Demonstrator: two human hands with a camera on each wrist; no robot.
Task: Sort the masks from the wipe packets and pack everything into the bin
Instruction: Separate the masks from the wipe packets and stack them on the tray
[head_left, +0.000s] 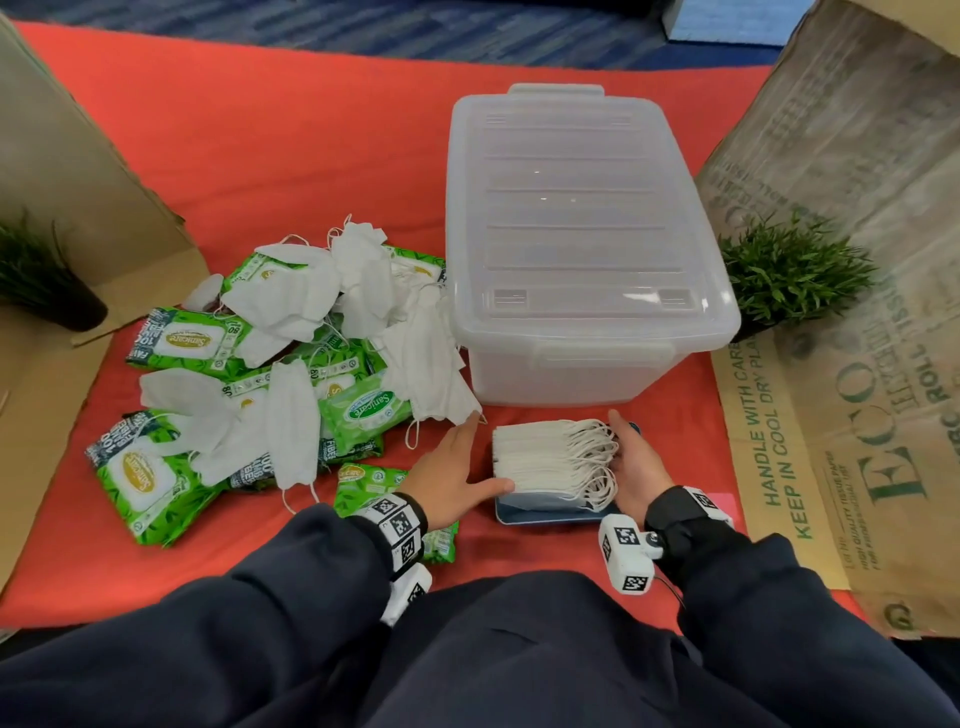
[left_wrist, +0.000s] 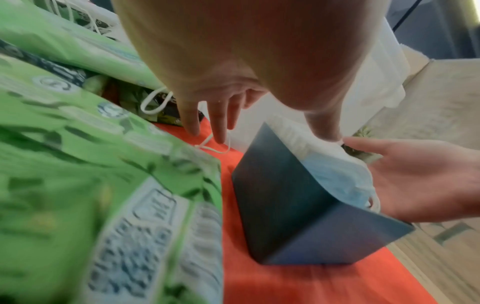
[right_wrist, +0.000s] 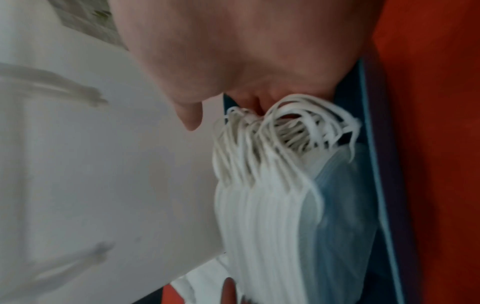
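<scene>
A neat stack of white masks (head_left: 545, 460) stands in a dark blue box (head_left: 545, 512) on the red cloth, just in front of the clear bin (head_left: 587, 234), whose lid is on. My left hand (head_left: 467, 457) lies flat beside the stack's left end, its thumb against the near side. At the stack's right end my right hand (head_left: 628, 452) rests with straight fingers against the ear loops (right_wrist: 285, 127). In the left wrist view the box (left_wrist: 298, 216) sits between both hands. Loose masks (head_left: 291, 296) and green wipe packets (head_left: 192, 338) lie mixed in a pile to the left.
Cardboard walls stand at the left (head_left: 62, 156) and right (head_left: 857, 260), each with a small artificial plant (head_left: 789, 270) in front. A small wipe packet (head_left: 363, 486) lies by my left wrist. Bare red cloth (head_left: 260, 156) stretches behind the pile.
</scene>
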